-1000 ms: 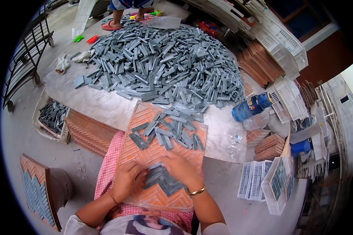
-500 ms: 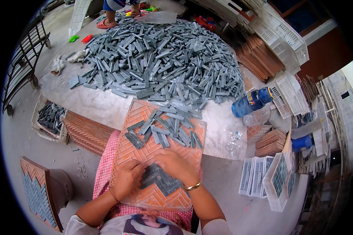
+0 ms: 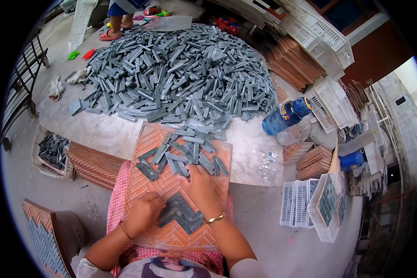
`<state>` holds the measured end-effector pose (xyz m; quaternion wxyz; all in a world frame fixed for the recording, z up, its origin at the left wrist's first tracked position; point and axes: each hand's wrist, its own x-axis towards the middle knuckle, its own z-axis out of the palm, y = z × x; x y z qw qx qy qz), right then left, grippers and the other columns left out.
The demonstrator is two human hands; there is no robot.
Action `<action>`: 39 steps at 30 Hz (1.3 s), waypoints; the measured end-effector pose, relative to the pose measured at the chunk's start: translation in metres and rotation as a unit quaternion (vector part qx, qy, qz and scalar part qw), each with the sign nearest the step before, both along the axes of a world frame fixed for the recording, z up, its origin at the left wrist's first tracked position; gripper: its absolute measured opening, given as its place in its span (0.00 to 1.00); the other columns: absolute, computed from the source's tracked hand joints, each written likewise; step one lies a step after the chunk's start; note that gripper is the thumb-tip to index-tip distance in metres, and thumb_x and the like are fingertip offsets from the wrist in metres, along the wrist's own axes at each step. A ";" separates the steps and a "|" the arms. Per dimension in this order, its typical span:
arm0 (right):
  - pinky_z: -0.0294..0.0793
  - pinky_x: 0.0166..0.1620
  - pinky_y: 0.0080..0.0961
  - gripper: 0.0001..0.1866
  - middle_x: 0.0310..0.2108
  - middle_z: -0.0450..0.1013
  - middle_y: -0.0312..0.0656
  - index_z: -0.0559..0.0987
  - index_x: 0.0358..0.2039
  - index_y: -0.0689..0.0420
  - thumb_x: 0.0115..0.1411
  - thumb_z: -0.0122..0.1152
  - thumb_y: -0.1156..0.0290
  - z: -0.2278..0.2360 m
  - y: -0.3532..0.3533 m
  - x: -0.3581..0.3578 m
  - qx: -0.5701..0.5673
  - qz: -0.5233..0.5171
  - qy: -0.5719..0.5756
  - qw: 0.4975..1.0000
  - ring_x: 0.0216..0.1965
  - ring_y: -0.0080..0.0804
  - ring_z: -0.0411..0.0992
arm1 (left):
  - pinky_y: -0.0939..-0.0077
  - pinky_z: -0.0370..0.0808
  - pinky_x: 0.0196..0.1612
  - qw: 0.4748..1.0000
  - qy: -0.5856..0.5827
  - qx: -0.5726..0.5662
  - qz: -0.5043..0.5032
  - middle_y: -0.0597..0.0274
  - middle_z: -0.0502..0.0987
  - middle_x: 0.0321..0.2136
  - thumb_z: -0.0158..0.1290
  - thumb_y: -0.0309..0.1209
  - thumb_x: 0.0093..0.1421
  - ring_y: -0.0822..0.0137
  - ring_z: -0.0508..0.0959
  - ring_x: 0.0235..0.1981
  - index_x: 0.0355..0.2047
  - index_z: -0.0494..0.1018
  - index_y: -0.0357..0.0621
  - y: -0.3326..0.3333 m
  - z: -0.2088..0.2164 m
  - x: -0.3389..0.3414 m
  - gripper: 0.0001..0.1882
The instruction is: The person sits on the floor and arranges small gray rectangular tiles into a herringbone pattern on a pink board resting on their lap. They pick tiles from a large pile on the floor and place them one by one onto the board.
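On my lap rests an orange mould board (image 3: 136, 185) with herringbone grooves. Grey stone strips (image 3: 183, 214) fill a zigzag patch in its lower middle. My left hand (image 3: 145, 209) is curled at the left edge of this patch, its fingers closed; what they hold, if anything, is hidden. My right hand (image 3: 201, 186), with a gold bangle at its wrist, reaches up to the loose grey strips (image 3: 175, 156) on the board's upper part. Its fingers are bent together among the nearest strips, and their tips are partly hidden.
A large heap of grey strips (image 3: 171, 74) covers the low table ahead. A blue bottle (image 3: 286, 116) stands right of it. White crates (image 3: 301, 204) sit at the right, stacked orange boards (image 3: 95, 164) at the left. Another person's legs (image 3: 116, 23) show beyond the heap.
My right hand has moved up from the laid patch to the loose strips. My left hand has drawn slightly down and left, showing more of the patch. The view has shifted a little.
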<state>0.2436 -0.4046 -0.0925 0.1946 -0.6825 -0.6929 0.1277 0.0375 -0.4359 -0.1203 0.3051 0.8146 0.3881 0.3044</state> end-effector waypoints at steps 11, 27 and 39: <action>0.71 0.39 0.36 0.18 0.32 0.73 0.42 0.77 0.39 0.59 0.46 0.68 0.76 0.009 -0.047 0.013 0.093 0.017 0.034 0.995 0.33 0.41 0.72 | 0.64 0.74 0.36 0.995 -0.045 -0.035 0.080 0.55 0.76 0.28 0.56 0.23 0.51 0.52 0.76 0.31 0.30 0.76 0.39 0.020 0.004 -0.015 0.05; 0.71 0.33 0.33 0.10 0.30 0.75 0.41 0.78 0.33 0.58 0.49 0.67 0.75 0.004 -0.084 -0.008 0.030 0.003 0.090 0.995 0.30 0.41 0.73 | 0.66 0.74 0.32 0.990 -0.070 -0.075 0.098 0.55 0.75 0.26 0.57 0.22 0.51 0.53 0.77 0.29 0.29 0.76 0.38 -0.002 0.012 -0.020 0.05; 0.71 0.35 0.34 0.08 0.30 0.75 0.42 0.78 0.32 0.58 0.49 0.65 0.74 0.003 -0.071 0.000 -0.001 -0.007 0.065 0.998 0.32 0.43 0.73 | 0.65 0.74 0.35 0.990 -0.080 -0.059 0.104 0.53 0.75 0.28 0.57 0.20 0.50 0.52 0.77 0.32 0.30 0.76 0.39 0.006 0.016 -0.029 0.05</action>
